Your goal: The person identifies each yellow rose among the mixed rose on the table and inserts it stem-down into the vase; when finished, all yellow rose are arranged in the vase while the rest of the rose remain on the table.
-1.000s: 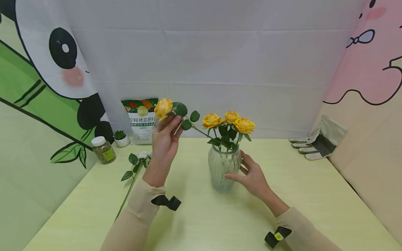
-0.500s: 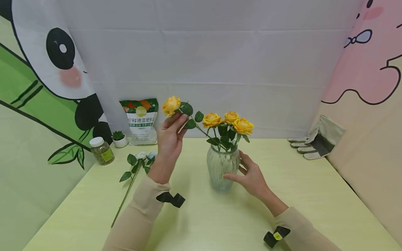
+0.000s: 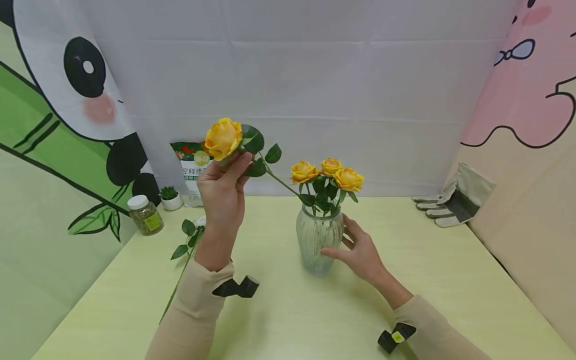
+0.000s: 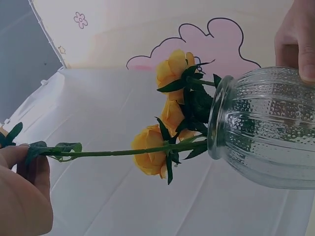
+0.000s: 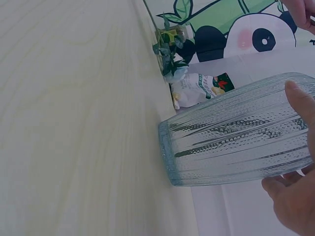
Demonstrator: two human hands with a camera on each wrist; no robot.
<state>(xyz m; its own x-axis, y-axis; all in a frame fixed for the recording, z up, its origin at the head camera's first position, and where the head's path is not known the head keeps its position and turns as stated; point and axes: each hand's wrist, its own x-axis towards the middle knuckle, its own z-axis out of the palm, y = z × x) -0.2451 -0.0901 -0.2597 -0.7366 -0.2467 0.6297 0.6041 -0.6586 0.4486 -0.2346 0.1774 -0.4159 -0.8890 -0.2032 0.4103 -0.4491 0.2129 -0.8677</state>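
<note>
A yellow rose [image 3: 223, 138] is pinched by my left hand [image 3: 221, 200] just under its bloom. Its long green stem slants down right to the mouth of a ribbed glass vase [image 3: 315, 252]; leaves there hide its lower end. Several other yellow roses [image 3: 348, 179] stand in the vase. My right hand [image 3: 365, 255] holds the vase's right side, thumb in front and fingers behind. In the left wrist view the stem [image 4: 110, 153] stretches from my hand to the vase rim [image 4: 219, 118]. The right wrist view shows the vase upright on the table.
Left of the vase, a white rose [image 3: 200, 221] with a long stem lies partly behind my left arm. Farther back are a lidded jar [image 3: 146, 216], a small potted succulent [image 3: 171, 199] and a fertilizer bag [image 3: 191, 167]. Grey gloves [image 3: 461, 197] lie at the right edge.
My left hand first shifted right, then moved back left and up with the yellow rose, which now looks larger. My right hand and the vase stay in place.
</note>
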